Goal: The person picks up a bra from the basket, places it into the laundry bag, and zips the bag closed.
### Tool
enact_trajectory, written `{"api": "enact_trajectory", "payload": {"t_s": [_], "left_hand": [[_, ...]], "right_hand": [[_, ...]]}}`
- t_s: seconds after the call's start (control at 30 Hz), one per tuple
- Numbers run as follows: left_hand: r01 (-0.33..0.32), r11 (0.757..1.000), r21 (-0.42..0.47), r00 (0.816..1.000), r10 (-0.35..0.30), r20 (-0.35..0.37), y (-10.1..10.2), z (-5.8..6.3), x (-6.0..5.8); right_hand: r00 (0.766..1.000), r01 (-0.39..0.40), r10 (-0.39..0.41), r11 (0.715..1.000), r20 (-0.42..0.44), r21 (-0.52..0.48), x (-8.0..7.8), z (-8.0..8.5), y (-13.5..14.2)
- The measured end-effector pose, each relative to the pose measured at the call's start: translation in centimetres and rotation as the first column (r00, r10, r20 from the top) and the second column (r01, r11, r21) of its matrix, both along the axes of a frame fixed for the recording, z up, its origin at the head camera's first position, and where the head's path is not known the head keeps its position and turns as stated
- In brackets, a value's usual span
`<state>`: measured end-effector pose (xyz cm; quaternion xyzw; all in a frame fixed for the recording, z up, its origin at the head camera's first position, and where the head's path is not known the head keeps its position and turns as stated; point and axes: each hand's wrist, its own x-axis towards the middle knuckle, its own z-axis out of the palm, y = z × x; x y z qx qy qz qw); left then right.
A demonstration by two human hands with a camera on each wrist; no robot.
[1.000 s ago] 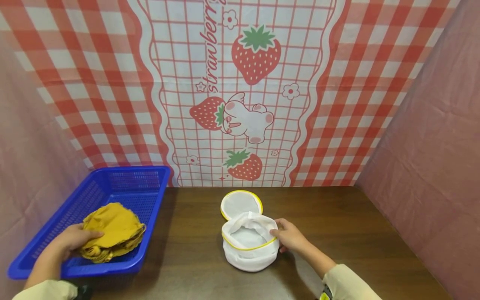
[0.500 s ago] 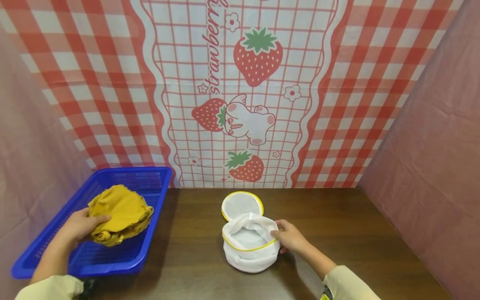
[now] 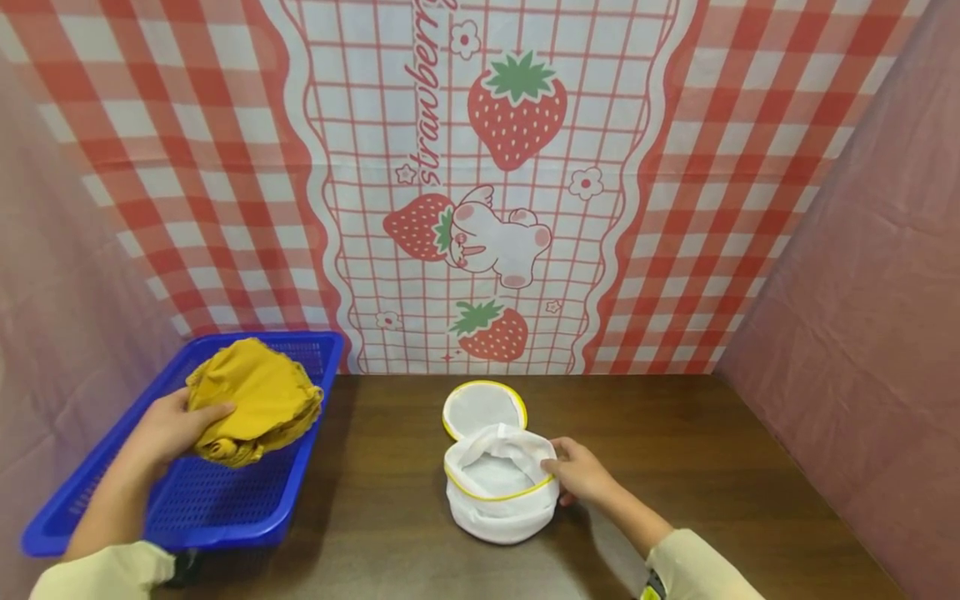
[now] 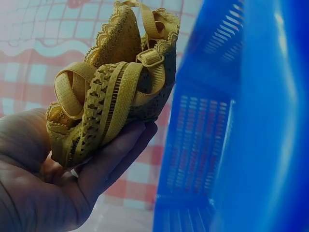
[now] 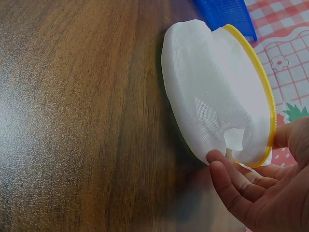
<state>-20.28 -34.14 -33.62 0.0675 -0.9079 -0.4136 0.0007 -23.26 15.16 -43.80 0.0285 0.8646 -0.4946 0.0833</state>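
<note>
My left hand [image 3: 167, 429] pinches a folded mustard-yellow bra [image 3: 255, 396], thumb on top and fingers underneath, above the blue basket. In the left wrist view the bra [image 4: 113, 92] shows lace edging, looped straps and a strap slider. On the table's middle stands a round white mesh laundry bag [image 3: 501, 517] with a yellow zipper; its lid [image 3: 483, 408] lies flipped back behind it. The right hand [image 3: 585, 473] pinches the bag's rim on the right side. From the right wrist, the bag's mesh side [image 5: 207, 82] shows, with the thumb by the zipper and fingers at the wall.
The blue plastic basket [image 3: 288, 492] with slotted walls sits at the left on the brown wooden table [image 3: 675, 442]. Behind rises a checked strawberry-print cloth [image 3: 645, 275]; pink cloth hangs along the left side and the right side [image 3: 862, 250].
The left hand has lifted the bra up from low in the basket and carried it forward and to the right. The right hand and the laundry bag have stayed in place.
</note>
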Motion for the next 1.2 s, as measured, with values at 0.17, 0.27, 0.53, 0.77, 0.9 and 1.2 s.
{"api": "enact_trajectory", "payload": {"t_s": [0.17, 0.27, 0.53, 0.77, 0.9, 1.2], "left_hand": [[0.014, 1.000, 0.000, 1.000, -0.014, -0.022, 1.2, 0.7, 0.0], [0.028, 1.000, -0.003, 0.998, -0.028, -0.048, 2.0, 0.9, -0.2], [0.051, 0.999, -0.011, 0.992, -0.052, -0.118, 4.3, 1.3, -0.6], [0.073, 0.997, -0.014, 0.985, -0.075, -0.154, 6.5, 1.3, -1.1], [0.086, 0.996, -0.013, 0.982, -0.087, -0.170, 7.9, 1.0, -1.4], [0.120, 0.993, 0.013, 0.978, -0.116, -0.171, 11.3, 0.4, -2.0]], "right_hand": [[1.000, -0.015, 0.015, 1.000, -0.014, 0.005, 0.0, 0.3, -0.1], [1.000, -0.007, 0.007, 1.000, -0.013, 0.005, 0.0, 0.3, -0.1], [1.000, -0.007, 0.007, 1.000, -0.017, 0.003, -0.1, 0.3, -0.1], [0.999, -0.022, 0.021, 1.000, -0.027, -0.005, 0.0, 0.4, -0.2], [0.999, -0.026, 0.025, 1.000, -0.039, -0.006, 0.1, 0.5, -0.3], [0.998, -0.030, 0.030, 1.000, -0.046, -0.001, 0.3, 0.6, -0.6]]}}
